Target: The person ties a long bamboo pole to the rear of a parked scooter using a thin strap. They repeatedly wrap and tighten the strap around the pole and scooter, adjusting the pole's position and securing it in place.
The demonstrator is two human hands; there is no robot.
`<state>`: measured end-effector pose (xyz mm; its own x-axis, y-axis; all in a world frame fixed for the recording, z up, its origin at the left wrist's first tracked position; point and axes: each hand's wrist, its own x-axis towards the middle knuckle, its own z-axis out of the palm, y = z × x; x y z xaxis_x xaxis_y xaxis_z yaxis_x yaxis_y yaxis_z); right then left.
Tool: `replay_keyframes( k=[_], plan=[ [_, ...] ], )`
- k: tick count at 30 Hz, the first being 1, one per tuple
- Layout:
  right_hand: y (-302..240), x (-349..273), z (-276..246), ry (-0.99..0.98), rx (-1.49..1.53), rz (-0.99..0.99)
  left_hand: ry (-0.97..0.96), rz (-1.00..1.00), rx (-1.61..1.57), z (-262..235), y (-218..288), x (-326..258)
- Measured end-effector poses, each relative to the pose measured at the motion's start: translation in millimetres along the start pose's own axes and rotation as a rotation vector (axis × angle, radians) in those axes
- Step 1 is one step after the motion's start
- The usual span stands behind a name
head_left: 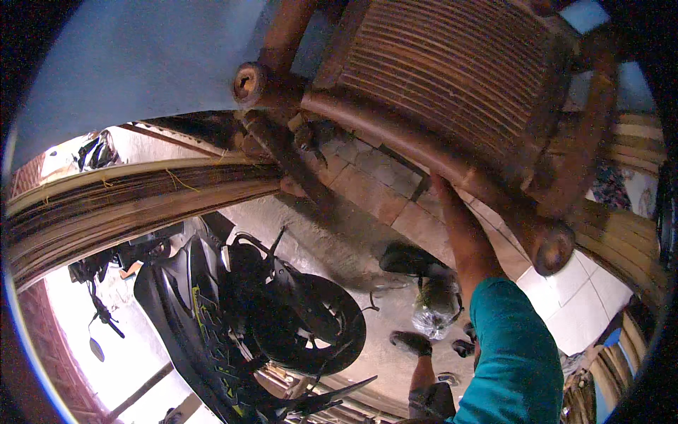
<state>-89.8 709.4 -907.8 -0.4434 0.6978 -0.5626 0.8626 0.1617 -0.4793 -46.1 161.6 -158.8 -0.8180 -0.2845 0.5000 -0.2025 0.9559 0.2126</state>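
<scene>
A brown bamboo chair fills the upper right, tilted, with a slatted panel and thick round poles. My right forearm, below a teal sleeve, reaches up to the chair's front pole. Its hand passes behind that pole, so the fingers and any grip are hidden. My left hand does not appear. Under the chair, tiled and concrete floor shows.
A black motorcycle stands at the lower left. Bundled bamboo strips stretch across the left. A clear plastic bag sits by my foot. More bamboo pieces lie at the right, beside white tiles.
</scene>
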Motion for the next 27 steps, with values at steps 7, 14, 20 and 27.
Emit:
replay_keyframes(
  k=[7,14,20,27],
  plan=[
    [-15.3,-98.7,9.7,-0.019,0.390,-0.063,-0.021,-0.018,0.032,-23.2,-6.3,6.9],
    [-48.7,-313.0,-122.3,-0.504,0.963,0.172,0.014,-0.066,-0.017,-98.6,-50.4,-15.3],
    [-59.4,-444.6,-254.3,-0.670,1.132,0.113,0.052,-0.045,-0.167,-155.3,-111.9,-36.6],
    [-126.1,-633.4,-467.5,-0.731,0.814,-0.514,0.151,0.085,-0.219,-253.0,-46.9,-18.5]
  ],
)
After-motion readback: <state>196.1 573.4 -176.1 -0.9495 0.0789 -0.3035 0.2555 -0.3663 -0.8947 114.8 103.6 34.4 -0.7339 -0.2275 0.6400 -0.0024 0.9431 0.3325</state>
